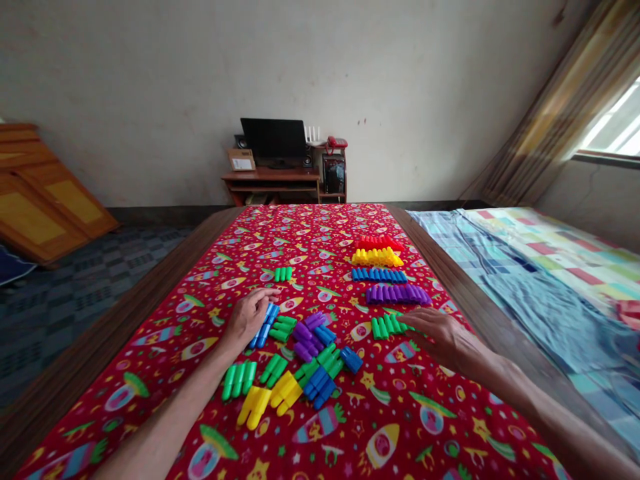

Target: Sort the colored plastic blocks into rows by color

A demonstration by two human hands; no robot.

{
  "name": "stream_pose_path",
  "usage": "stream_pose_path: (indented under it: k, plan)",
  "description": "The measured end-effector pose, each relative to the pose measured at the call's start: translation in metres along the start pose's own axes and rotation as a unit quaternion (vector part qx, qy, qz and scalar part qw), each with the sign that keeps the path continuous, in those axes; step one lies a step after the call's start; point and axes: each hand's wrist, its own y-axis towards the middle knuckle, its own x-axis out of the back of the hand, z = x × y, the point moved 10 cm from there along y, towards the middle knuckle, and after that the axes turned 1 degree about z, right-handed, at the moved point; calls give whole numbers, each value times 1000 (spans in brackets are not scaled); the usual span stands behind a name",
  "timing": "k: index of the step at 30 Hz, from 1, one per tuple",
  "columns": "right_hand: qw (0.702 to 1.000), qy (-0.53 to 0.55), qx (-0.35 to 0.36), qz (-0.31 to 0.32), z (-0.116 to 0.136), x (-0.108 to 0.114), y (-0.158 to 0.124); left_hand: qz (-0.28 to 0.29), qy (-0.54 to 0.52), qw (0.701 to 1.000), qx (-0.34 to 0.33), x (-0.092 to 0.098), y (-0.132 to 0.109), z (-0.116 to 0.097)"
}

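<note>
Plastic peg blocks lie on a red patterned cloth (310, 227). My left hand (249, 315) rests, fingers stretched, on blue pegs (265, 327) at the left of a mixed pile (305, 360) of green, purple, blue and yellow pegs. My right hand (440, 333) lies flat, its fingertips touching a short green row (387, 326). Beyond it sit sorted rows: purple (397, 294), blue (379, 275), yellow (376, 257) and red (379, 243). A small green group (283, 273) lies apart at the far left.
The cloth covers a wooden table (125, 313). A bed with a checked sheet (540, 280) runs along the right. A desk with a monitor (274, 143) stands at the far wall. A wooden cabinet (45, 193) is at left.
</note>
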Motion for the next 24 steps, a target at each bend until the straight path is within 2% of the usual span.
stream_pose_path:
  k: [3,7,11,13,16,18,20,24]
  plan:
    - [998,45,41,7,36,-8,28,2,-3,1000,6,-1,-1,0]
    - [990,41,119,69,83,-46,64,5,-7,1000,18,-2,-5,0]
    - [988,-25,116,103,99,-85,95,24,-6,1000,14,-2,-6,-4]
    - [987,-42,99,118,99,-98,106,77,-6,997,-27,-8,-6,-16]
    - [990,-70,69,98,94,-98,120,234,16,963,-136,-28,-18,-40]
    - [993,-77,51,74,90,-90,129,310,44,932,-180,-38,-29,-45]
    - [995,-62,44,58,89,-83,136,322,73,926,-186,-40,-34,-40]
    - [997,-14,52,46,94,-79,146,269,120,943,-154,-37,-28,-27]
